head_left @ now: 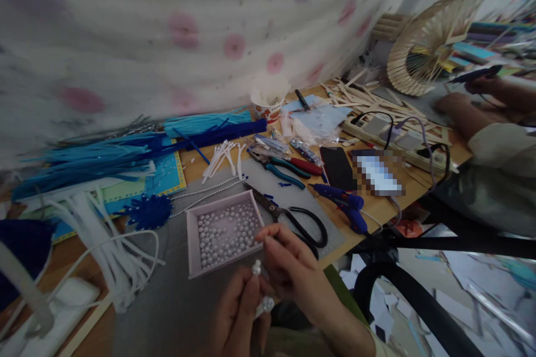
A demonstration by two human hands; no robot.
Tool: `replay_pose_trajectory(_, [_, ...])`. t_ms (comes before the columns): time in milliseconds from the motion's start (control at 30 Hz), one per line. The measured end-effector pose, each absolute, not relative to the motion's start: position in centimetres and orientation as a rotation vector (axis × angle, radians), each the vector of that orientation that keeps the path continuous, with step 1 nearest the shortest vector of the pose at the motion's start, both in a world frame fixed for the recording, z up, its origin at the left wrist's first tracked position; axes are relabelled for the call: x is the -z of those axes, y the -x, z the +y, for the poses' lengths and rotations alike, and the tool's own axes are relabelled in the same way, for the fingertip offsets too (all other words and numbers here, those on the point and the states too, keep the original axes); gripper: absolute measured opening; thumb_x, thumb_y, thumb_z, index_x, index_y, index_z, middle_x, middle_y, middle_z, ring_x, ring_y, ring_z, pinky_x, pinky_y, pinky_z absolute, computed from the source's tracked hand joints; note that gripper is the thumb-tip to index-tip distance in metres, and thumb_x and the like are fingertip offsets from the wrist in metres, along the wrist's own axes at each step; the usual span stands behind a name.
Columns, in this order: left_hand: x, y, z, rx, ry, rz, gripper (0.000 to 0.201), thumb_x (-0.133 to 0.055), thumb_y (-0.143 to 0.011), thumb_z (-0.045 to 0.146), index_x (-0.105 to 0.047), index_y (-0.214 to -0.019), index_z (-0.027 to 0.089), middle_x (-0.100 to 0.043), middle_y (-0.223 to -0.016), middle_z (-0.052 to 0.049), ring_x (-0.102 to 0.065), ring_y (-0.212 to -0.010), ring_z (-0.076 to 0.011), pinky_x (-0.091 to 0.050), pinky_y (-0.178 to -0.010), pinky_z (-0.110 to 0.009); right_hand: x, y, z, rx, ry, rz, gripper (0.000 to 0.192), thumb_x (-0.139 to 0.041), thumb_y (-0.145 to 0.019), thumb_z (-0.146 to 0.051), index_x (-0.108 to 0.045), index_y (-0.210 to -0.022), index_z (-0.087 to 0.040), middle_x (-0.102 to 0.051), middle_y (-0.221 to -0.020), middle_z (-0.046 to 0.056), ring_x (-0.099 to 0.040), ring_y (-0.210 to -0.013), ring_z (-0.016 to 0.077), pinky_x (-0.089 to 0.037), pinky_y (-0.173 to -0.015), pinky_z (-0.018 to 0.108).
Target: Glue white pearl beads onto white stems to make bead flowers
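Observation:
My left hand (pixel 238 309) is low at the table's front edge and pinches a short string of white pearl beads (pixel 257 269), with one more bead (pixel 267 305) hanging below the fingers. My right hand (pixel 288 265) is right beside it, fingertips closed at the top bead as if holding a thin thread that I cannot make out. Just behind both hands stands a pale pink square tray (pixel 190 234) filled with several loose pearls (pixel 226 231). Black-handled scissors (pixel 293 217) lie to the tray's right.
Blue paper fringes (pixel 125 150), a blue spiky flower (pixel 148 211), white strips (pixel 104 245), pliers (pixel 285 167), a blue glue gun (pixel 345 203), a phone (pixel 337 167) and a paper cup (pixel 268 101) crowd the table. Another person's arms (pixel 481 111) work at right near a wooden stick fan (pixel 422 47).

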State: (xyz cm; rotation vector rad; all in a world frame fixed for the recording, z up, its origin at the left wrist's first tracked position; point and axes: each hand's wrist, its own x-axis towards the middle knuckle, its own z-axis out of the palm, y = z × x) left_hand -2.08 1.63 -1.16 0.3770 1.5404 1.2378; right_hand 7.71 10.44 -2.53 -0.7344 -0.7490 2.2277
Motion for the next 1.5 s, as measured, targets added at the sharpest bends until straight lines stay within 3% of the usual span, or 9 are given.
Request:
replay_pose_trajectory(167, [1.8, 2.7, 1.5, -1.209, -0.382, 1.508, 0.068, -0.073, -0.070, 0.088, -0.066, -0.071, 0.020, -0.038, -0.043, 0.010, -0.029, -0.039, -0.0075, -0.026, -0.041, -0.018, 0.7, -9.4, 12.2, -2.100, 0.716, -0.583, 0.033, -0.093, -0.074, -0.029, -0.080, -0.101, -0.017, -0.078, -0.095, 0.004, -0.070, -0.079, 0.0090, -0.056, -0.071, 0.016])
replay_pose_trajectory(267, [2.0, 3.1, 1.5, -1.201, -0.444, 1.465, 0.064, -0.069, -0.078, 0.085, -0.065, -0.073, 0.021, -0.037, -0.042, 0.010, -0.030, -0.038, -0.0084, -0.026, -0.040, -0.019, 0.2, -10.1, 13.5, -1.987, 0.705, -0.588, 0.029, -0.092, -0.077, -0.023, -0.080, -0.104, -0.019, -0.082, -0.120, 0.010, -0.077, -0.108, 0.0163, -0.061, -0.094, 0.022])
replay_pose_trajectory(367, [1.8, 3.3, 1.5, -1.205, -0.450, 1.426, 0.064, -0.068, -0.078, 0.085, -0.065, -0.073, 0.021, -0.037, -0.043, 0.010, -0.029, -0.038, -0.0075, -0.025, -0.041, -0.019, 0.5, -10.0, 14.5, -1.924, 0.776, -0.612, 0.038, -0.097, -0.072, -0.032, -0.078, -0.102, -0.020, -0.085, -0.108, 0.007, -0.081, -0.085, 0.0129, -0.064, -0.075, 0.016])
replay_pose_trajectory(467, [1.3, 3.3, 1.5, -1.228, -0.379, 1.374, 0.067, -0.072, -0.072, 0.087, -0.064, -0.072, 0.021, -0.035, -0.045, 0.011, -0.026, -0.040, -0.0064, -0.023, -0.042, -0.018, 1.1, -9.3, 14.7, -1.929, 0.845, -0.693, 0.047, -0.090, -0.076, -0.057, -0.077, -0.097, -0.018, -0.071, -0.054, -0.004, -0.050, -0.032, 0.0039, -0.040, -0.034, 0.011])
replay_pose_trajectory(533, [1.0, 3.3, 1.5, -1.240, -0.351, 1.332, 0.067, -0.073, -0.072, 0.086, -0.063, -0.073, 0.020, -0.035, -0.047, 0.011, -0.025, -0.041, -0.0062, -0.023, -0.043, -0.019, 1.5, -8.8, 14.4, -1.946, 0.813, -0.746, 0.045, -0.083, -0.083, -0.061, -0.075, -0.090, -0.017, -0.043, -0.035, -0.012, -0.024, -0.026, 0.0018, -0.025, -0.030, 0.012])
replay_pose_trajectory(600, [0.9, 3.4, 1.5, -1.253, -0.358, 1.291, 0.065, -0.072, -0.075, 0.085, -0.063, -0.074, 0.020, -0.037, -0.048, 0.011, -0.026, -0.042, -0.0063, -0.024, -0.044, -0.020, 1.6, -8.4, 14.0, -2.012, 0.771, -0.760, 0.036, -0.085, -0.084, -0.051, -0.072, -0.086, -0.018, -0.030, -0.039, -0.015, -0.015, -0.034, 0.0018, -0.022, -0.034, 0.013])
replay_pose_trajectory(733, [1.0, 3.5, 1.5, -1.286, -0.400, 1.239, 0.062, -0.069, -0.082, 0.081, -0.065, -0.078, 0.020, -0.042, -0.050, 0.010, -0.032, -0.043, -0.0068, -0.028, -0.047, -0.021, 1.4, -8.1, 13.1, -2.132, 0.786, -0.742, 0.027, -0.088, -0.080, -0.034, -0.069, -0.092, -0.019, -0.038, -0.058, -0.011, -0.024, -0.046, 0.0043, -0.027, -0.043, 0.015])
replay_pose_trajectory(967, [0.6, 3.9, 1.4, -1.230, -0.391, 1.223, 0.063, -0.067, -0.082, 0.083, -0.066, -0.079, 0.020, -0.044, -0.048, 0.009, -0.033, -0.042, -0.0078, -0.025, -0.047, -0.023, 1.9, -7.2, 12.2, -2.128, 0.838, -0.874, 0.033, -0.097, -0.072, -0.039, -0.072, -0.078, -0.018, -0.068, -0.071, -0.001, -0.054, -0.055, 0.0074, -0.046, -0.053, 0.018])
replay_pose_trajectory(1500, [-0.7, 3.8, 2.0, -1.267, -0.396, 1.117, 0.056, -0.069, -0.087, 0.075, -0.063, -0.077, 0.021, -0.045, -0.051, 0.009, -0.035, -0.041, -0.0063, -0.025, -0.044, -0.022, 2.0, -6.4, 10.5, -2.328, 0.853, -0.697, 0.036, -0.094, -0.071, -0.056, -0.072, -0.072, -0.027, -0.073, -0.075, -0.001, -0.047, -0.046, 0.0095, -0.045, -0.046, 0.024])
